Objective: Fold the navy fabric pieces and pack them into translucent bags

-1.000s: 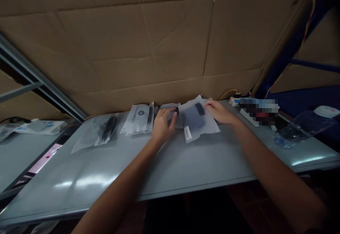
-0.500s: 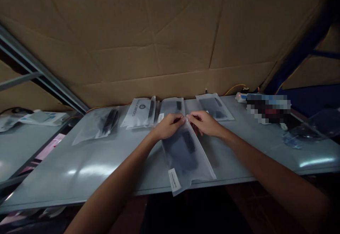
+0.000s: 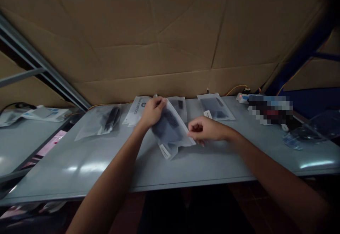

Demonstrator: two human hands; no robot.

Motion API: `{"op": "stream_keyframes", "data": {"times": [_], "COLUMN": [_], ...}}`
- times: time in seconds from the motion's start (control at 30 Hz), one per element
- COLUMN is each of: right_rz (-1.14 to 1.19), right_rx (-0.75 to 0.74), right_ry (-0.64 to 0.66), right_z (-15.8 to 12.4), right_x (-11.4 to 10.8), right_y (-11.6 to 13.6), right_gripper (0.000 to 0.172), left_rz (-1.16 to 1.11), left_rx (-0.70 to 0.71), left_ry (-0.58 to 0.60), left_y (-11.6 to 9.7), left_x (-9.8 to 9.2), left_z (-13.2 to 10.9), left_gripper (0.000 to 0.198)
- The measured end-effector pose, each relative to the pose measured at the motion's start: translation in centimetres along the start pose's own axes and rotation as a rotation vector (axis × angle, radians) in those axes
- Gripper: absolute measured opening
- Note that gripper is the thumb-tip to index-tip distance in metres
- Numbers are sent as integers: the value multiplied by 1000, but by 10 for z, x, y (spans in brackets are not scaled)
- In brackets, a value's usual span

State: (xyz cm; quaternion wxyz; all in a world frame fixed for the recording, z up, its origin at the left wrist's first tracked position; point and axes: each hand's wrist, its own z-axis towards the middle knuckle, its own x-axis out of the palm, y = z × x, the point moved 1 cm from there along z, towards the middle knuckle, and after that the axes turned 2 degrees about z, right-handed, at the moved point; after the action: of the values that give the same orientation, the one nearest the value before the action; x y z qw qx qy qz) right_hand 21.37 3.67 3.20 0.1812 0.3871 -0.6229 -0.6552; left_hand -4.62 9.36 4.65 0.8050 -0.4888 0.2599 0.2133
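Observation:
A frosted plastic zip bag [image 3: 171, 129] with a dark item inside is held tilted above the middle of the table. My left hand [image 3: 153, 112] is closed on its upper corner. My right hand [image 3: 205, 129] has its fingers curled together at the other end of the zip edge, pinching the bag there. A white label shows near the bag's lower left corner. Behind the bag lies another frosted bag [image 3: 180, 106], partly hidden. Left of my left hand is a stack of printed white bags [image 3: 134, 112].
On the grey table [image 3: 106, 159] lie a frosted bag [image 3: 215, 107] at the back right and a clear bag with a black item [image 3: 98, 122] at the left. A power strip [image 3: 243, 98] and crumpled clear plastic [image 3: 310, 129] are at the right. Cardboard [image 3: 180, 32] stands behind.
The bag has moved up and left and turned. My left hand has gone left and farther away; my right hand has slid along the zip edge to the lower right end.

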Motion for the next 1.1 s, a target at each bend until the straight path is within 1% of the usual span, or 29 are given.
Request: {"op": "stream_keyframes", "data": {"times": [0.03, 0.07, 0.1, 0.13, 0.2, 0.27, 0.3, 0.33, 0.4, 0.47, 0.5, 0.57, 0.6, 0.67, 0.73, 0.8, 0.83, 0.9, 0.93, 0.97, 1.0, 1.03, 1.1], "right_rz": [-17, -38, -57, -68, -42, 21, 37, 36, 0, -34, -44, -58, -59, -56, -79, -101, -81, 22, 79, 127, 164, 191, 246], "right_rx": [29, 47, 51, 37, -20, -69, -76, -72, -52, -56, -62, -70, -68, -62, -64, -58, -61, -84, -93, -93, -83, -66, -27], "right_ry": [100, 172, 196, 167, 8, -181, -246, -284, -292, -267, -254, -231, -208, -180, -232, -305, -316, -302, -314, -362, -450, -564, -791], "right_z": [-2, -4, -4, -4, 1, 6, 9, 11, 15, 17, 17, 16, 16, 15, 15, 16, 17, 15, 12, 8, 1, -7, -28], "right_x": [2, 3, 3, 3, 1, -2, -3, -2, 0, 4, 7, 13, 17, 24, 31, 36, 38, 39, 37, 35, 30, 24, 11], "right_y": [2, 3, 3, 4, 3, 0, -2, -5, -11, -16, -17, -18, -18, -18, -18, -15, -13, -6, -3, 0, 1, 0, -8], "right_gripper": [34, 34, 34, 35, 33, 28, 27, 27, 25, 17, 18, 26, 27, 21, 14, 14, 13, 12, 12, 12, 13, 14, 21], "left_rz": [10, 19, 26, 31, 38, 40, 41, 43, 57, 86, 105, 147, 169, 213, 258, 306, 331, 377, 396, 412, 426, 440, 466], "left_rx": [-11, -18, -21, -20, -10, 10, 22, 35, 59, 75, 79, 80, 79, 82, 91, 102, 107, 113, 115, 117, 118, 119, 122], "left_ry": [-18, -23, -21, -14, 8, 53, 81, 111, 165, 200, 208, 210, 207, 203, 207, 219, 223, 214, 202, 189, 179, 173, 175], "left_y": [5, 9, 12, 13, 12, 6, 2, -2, -11, -20, -24, -32, -35, -41, -45, -49, -51, -53, -54, -54, -53, -50, -41], "left_x": [-6, -11, -14, -15, -12, -5, 0, 6, 17, 27, 32, 40, 44, 48, 50, 48, 45, 37, 31, 25, 17, 9, -7], "left_z": [2, 3, 4, 4, 3, 0, -2, -4, -10, -16, -19, -25, -27, -31, -34, -36, -36, -37, -37, -38, -40, -42, -51], "left_gripper": [42, 42, 42, 42, 41, 41, 41, 41, 41, 39, 38, 36, 36, 35, 32, 29, 28, 28, 28, 30, 31, 33, 36]}}
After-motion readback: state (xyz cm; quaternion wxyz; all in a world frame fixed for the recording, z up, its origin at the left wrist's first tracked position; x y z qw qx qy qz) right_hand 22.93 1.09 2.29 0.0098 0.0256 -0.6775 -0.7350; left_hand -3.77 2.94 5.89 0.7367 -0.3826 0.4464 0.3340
